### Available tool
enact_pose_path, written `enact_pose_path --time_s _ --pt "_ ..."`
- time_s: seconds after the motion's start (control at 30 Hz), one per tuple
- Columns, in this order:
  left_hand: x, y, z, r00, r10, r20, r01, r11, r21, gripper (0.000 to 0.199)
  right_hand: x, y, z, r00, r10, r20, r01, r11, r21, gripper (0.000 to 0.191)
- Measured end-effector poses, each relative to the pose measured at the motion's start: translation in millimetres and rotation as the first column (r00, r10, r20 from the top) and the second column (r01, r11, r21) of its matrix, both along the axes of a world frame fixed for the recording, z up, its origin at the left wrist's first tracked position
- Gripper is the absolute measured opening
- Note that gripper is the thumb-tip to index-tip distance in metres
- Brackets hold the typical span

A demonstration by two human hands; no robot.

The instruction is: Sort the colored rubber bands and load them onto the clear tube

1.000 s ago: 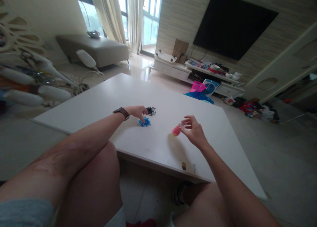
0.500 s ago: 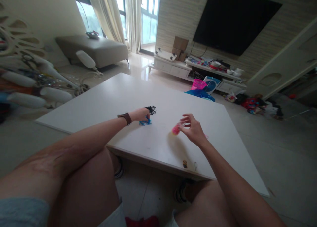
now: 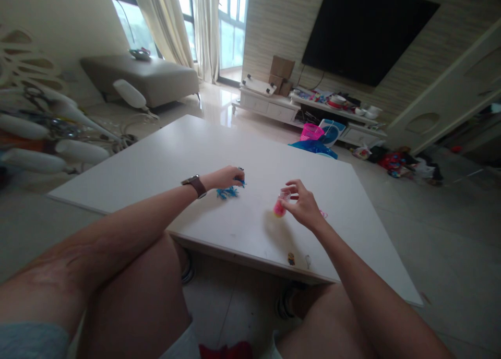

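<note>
My left hand [image 3: 229, 176], with a brown-strapped watch [image 3: 194, 184] at the wrist, pinches a few small blue pieces [image 3: 241, 182] just above the table. Below it lies a small pile of the same blue pieces [image 3: 227, 193]; they are too small to name. A black pile is mostly hidden behind this hand. My right hand [image 3: 303, 205] is closed around the upper part of a small clear jar [image 3: 279, 208], tilted, with pink and yellow contents. Beside that hand are pink bits [image 3: 323, 213] on the white table [image 3: 219, 220].
Near the front edge lie a small yellow-and-black figure [image 3: 291, 258] and a small clear object [image 3: 308, 261]. Beyond the table are a pink basket [image 3: 311, 132], a low TV cabinet [image 3: 268, 106] and a bench [image 3: 144, 77]. White lamp shades [image 3: 35, 160] stand at left.
My left hand has lifted from the blue pile and moved right with some blue pieces, now covering most of the black pile. The jar in my right hand stands a little more upright.
</note>
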State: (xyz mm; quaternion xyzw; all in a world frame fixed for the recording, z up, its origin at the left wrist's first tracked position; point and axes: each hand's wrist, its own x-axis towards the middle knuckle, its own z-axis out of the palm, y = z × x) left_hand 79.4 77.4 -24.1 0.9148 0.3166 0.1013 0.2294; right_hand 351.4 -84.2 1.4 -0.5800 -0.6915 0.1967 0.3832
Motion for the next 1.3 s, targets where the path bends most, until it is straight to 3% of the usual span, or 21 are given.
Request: enact_pose_path --time_s 0.23,0.5,0.67,1.0,1.3 --pt "18 -9 3.0 0.997 -0.018 0.069 0.02 0.999 -0.037 0.016 -4 1 -8.6 0.999 0.033 0.006 -0.033 0.999 -0.044 0.038" --pt "39 -34 24.8 0.987 -0.059 0.146 0.081 0.986 -0.146 0.015 -18 7 -18.0 1.0 0.009 0.027 -0.007 0.997 -0.072 0.034" --pt "49 -50 34.2 0.976 -0.121 0.183 0.138 0.987 -0.08 0.013 -25 8 -18.4 0.999 0.015 0.049 -0.011 0.997 -0.083 0.036" --pt "60 -76 42.5 0.962 -0.128 0.243 0.096 0.985 0.14 0.01 -30 7 -19.8 0.995 0.02 0.095 -0.013 0.997 -0.077 0.036" --pt "60 -84 44.7 0.958 -0.172 0.23 0.144 0.98 0.134 0.008 -32 8 -21.3 0.986 0.052 0.159 -0.044 0.998 -0.054 0.035"
